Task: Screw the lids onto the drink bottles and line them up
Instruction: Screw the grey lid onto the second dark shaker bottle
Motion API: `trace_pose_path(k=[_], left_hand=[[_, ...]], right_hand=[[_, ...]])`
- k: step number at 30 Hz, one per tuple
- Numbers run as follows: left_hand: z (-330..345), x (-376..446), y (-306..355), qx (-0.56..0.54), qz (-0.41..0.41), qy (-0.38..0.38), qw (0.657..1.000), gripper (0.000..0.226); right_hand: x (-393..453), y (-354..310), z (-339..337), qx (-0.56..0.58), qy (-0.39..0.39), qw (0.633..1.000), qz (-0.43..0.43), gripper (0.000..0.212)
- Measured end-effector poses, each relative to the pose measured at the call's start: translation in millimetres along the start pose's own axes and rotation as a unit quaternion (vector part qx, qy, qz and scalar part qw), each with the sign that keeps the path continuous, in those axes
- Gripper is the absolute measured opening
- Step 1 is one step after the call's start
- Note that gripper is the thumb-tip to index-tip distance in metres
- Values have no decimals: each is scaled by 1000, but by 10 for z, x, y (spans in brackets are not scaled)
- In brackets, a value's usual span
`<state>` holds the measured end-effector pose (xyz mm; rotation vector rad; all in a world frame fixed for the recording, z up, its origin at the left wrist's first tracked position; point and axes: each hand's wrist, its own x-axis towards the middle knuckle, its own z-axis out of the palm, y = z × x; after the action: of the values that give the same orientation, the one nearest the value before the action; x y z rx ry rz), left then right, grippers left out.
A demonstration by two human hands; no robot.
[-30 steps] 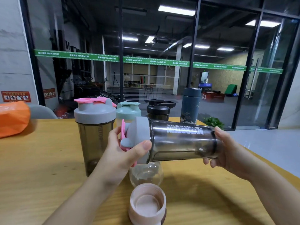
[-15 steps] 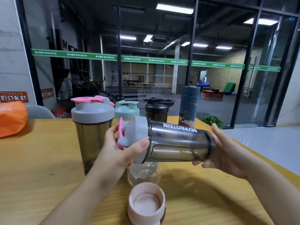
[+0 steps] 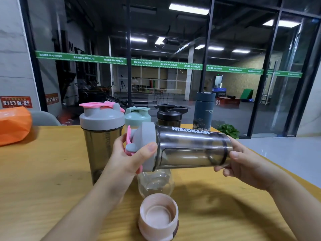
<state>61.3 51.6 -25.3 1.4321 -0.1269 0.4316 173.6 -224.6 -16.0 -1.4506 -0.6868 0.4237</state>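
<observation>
- A person holds a smoky see-through shaker bottle [image 3: 191,150] on its side above a wooden table [image 3: 43,171], at the centre of the view.
- The left hand [image 3: 128,159] is wrapped around the bottle's grey lid [image 3: 147,146] at 9 o'clock, thumb across the front; a pink flip cap [image 3: 129,141] pokes out between the fingers.
- The right hand [image 3: 243,164] cups the bottle's base at 3 o'clock, fingers curled around it.
- The lid looks seated on the bottle; how tightly it is threaded cannot be told.
- The bottle looks empty, so probably light. Its wall seems stiff, smooth plastic, likely slippery; the matte lid rim and the base are the surest holds for twisting.
- At 6 o'clock, below the held bottle, a clear round bottle [image 3: 156,183] stands open, with a pink lid [image 3: 159,216] lying upside down nearer the viewer.
- At 10 to 1 o'clock four capped bottles stand: a tall grey-lidded shaker [image 3: 100,145], a mint bottle [image 3: 137,117], a black one [image 3: 171,115] and a dark blue flask [image 3: 204,108].
- An orange bag [image 3: 13,124] lies at far 9 o'clock.
</observation>
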Motion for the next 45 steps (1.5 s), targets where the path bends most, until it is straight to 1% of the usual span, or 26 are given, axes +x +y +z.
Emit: trace_pose_path(k=[2,5,9,12,15,17,20,21,24,26,28,31,34,37,39,41,43,45], left_hand=[[7,-1,-4,-1,0,-2,1000,116],[34,-7,-11,1,5,1,1000,104],[59,-17,-4,13,13,-2,1000,106],[47,-16,5,26,13,-3,1000,108],[26,-24,6,35,10,-6,999,119],[28,-26,5,33,7,-4,999,122],[33,-20,8,21,4,-1,1000,114],[37,-16,9,18,3,0,1000,116],[40,-6,-1,6,5,8,1000,121],[38,-6,0,3,4,5,1000,120],[30,-8,3,-5,1,9,1000,118],[25,-15,13,-14,-7,13,1000,117],[20,-8,5,-11,-8,14,1000,122],[15,2,-8,-15,-10,14,1000,126],[25,-4,-7,-16,-10,9,1000,124],[39,-10,-3,-15,-7,4,1000,118],[51,-20,5,-5,-4,-3,1000,121],[56,-20,2,-1,-3,-2,1000,117]], right_hand=[[31,18,-4,-21,11,1000,-10,99],[73,60,-24,-60,18,998,-19,80],[87,104,40,-99,33,994,18,75],[96,120,97,-117,38,992,42,83],[108,137,93,-124,47,989,64,87],[106,137,94,-114,51,989,76,83],[94,113,103,-91,38,991,95,81],[90,102,102,-75,29,992,95,82],[72,67,63,-4,-20,997,76,93],[51,37,38,14,-53,997,58,91],[25,10,13,12,-63,997,47,91],[12,10,-21,14,-50,998,32,91],[22,20,-11,16,-23,1000,13,98],[27,-1,29,-2,6,1000,-9,92],[30,-10,59,-22,10,1000,-18,93],[37,0,76,-45,15,999,-22,88],[48,16,84,-65,21,998,-8,84],[51,23,102,-86,33,996,15,74]])
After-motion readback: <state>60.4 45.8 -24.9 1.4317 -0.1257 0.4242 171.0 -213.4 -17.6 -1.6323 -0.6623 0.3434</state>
